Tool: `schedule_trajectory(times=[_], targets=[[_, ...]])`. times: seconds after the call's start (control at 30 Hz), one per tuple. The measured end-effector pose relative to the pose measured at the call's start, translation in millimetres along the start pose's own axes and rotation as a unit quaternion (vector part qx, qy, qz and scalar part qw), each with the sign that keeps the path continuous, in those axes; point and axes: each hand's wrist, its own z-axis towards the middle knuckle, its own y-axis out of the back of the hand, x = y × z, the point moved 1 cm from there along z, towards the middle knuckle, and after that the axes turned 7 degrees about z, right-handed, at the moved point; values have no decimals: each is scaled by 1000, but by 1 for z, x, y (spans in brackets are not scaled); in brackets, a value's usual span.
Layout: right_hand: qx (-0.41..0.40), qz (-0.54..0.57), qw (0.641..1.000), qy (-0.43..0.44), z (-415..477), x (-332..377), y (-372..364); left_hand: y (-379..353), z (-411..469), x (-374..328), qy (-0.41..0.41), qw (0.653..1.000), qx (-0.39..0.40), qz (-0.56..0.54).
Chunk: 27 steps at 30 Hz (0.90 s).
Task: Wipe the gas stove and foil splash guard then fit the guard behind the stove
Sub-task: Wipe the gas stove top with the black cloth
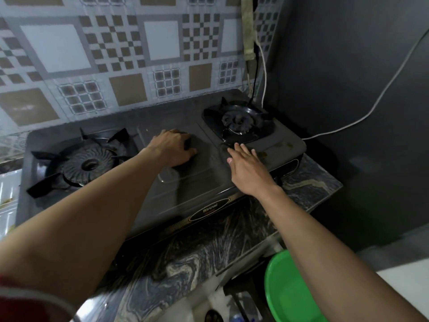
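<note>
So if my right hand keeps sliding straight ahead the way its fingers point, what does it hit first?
Probably the right burner: the right hand lies flat on the stove, fingers aimed at its near edge.

The stove [162, 182] sits on the counter [197, 247], the patterned guard [116, 61] upright behind.

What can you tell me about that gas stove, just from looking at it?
The gas stove is a dark, glossy two-burner tabletop unit with an oval brand badge on its front edge. Each burner sits inside a black pronged pan support. It stands on a marbled counter against the patterned wall. The left hand presses on its middle; the right hand lies flat beside it.
</note>
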Motion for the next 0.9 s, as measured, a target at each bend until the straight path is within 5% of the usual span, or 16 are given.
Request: schedule_trajectory(times=[0.13, 0.4, 0.9], targets=[[-23, -46, 999, -7, 1, -5, 4, 0, 4, -10, -12, 1000, -16, 11], [-14, 44, 998, 41, -4, -19, 7, -7, 11, -11, -4, 1000, 2, -4], [-55, 5, 994, -98, 11, -94, 36, -13, 13, -8, -5, 1000, 18, -1]])
